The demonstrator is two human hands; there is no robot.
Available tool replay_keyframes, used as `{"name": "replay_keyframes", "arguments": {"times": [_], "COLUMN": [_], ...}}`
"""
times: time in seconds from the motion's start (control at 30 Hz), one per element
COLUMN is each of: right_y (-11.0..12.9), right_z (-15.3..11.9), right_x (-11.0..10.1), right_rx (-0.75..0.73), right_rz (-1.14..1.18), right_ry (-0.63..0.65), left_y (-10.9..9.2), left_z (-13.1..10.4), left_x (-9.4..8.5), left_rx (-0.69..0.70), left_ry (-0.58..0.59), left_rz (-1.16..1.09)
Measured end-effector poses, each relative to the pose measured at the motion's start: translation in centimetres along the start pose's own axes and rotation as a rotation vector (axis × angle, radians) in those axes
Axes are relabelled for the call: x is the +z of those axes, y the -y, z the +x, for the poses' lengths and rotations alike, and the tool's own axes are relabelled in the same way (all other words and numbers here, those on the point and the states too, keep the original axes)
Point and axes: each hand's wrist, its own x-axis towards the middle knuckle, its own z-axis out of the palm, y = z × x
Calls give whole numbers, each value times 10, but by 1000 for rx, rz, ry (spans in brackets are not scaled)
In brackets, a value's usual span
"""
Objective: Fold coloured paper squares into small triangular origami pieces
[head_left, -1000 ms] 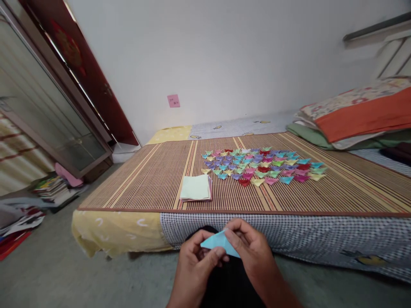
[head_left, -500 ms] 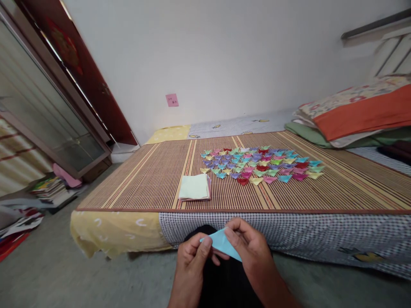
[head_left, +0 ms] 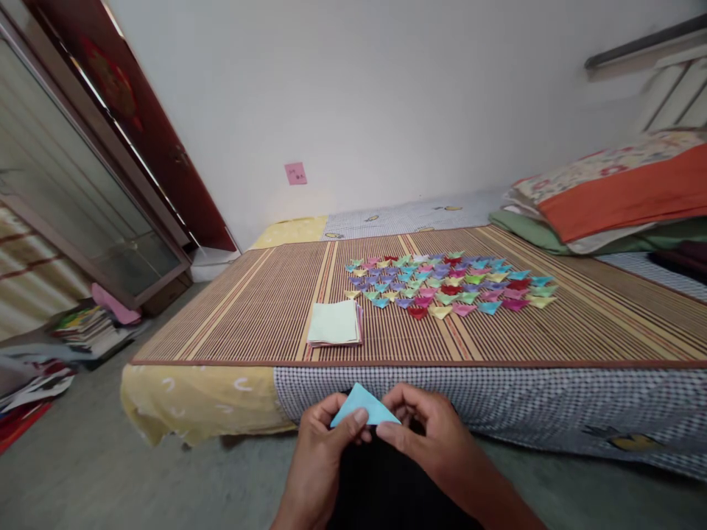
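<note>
A light blue paper point(head_left: 361, 403), folded into a triangle with one point up, is held in front of the bed's edge. My left hand point(head_left: 330, 434) pinches its left part, thumb on top and fingers behind. At its right corner, my right hand point(head_left: 423, 423) has the paper between thumb and fingers. Beyond the hands, a stack of pale square paper point(head_left: 333, 324) lies on the striped mat point(head_left: 248, 309). Right of the stack, rows of small folded paper pieces point(head_left: 450, 291) in many colours cover part of the mat.
Folded bedding with an orange band point(head_left: 630, 188) sits at the bed's right. A pink note point(head_left: 295, 174) is on the wall. To the left are a glass-fronted cabinet point(head_left: 93, 177) and a pile of books point(head_left: 85, 327) near the floor.
The blue paper has turned so that one point faces up. My right hand has shifted from its upper part to its right corner, while my left thumb has moved further onto it.
</note>
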Motion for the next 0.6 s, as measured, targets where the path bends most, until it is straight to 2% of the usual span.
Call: {"name": "replay_keyframes", "arguments": {"times": [0.13,0.37,0.6], "right_y": [1,-5,2], "right_z": [-3,-3,-6], "right_x": [4,14,8], "right_rx": [-17,-57,-53], "right_rz": [4,-8,-30], "right_ry": [3,-96,31], "left_y": [0,-2,1], "left_z": [0,-4,-4], "left_x": [3,7,4], "left_rx": [-10,7,53], "left_ry": [-8,34,51], "left_rz": [-62,-101,17]}}
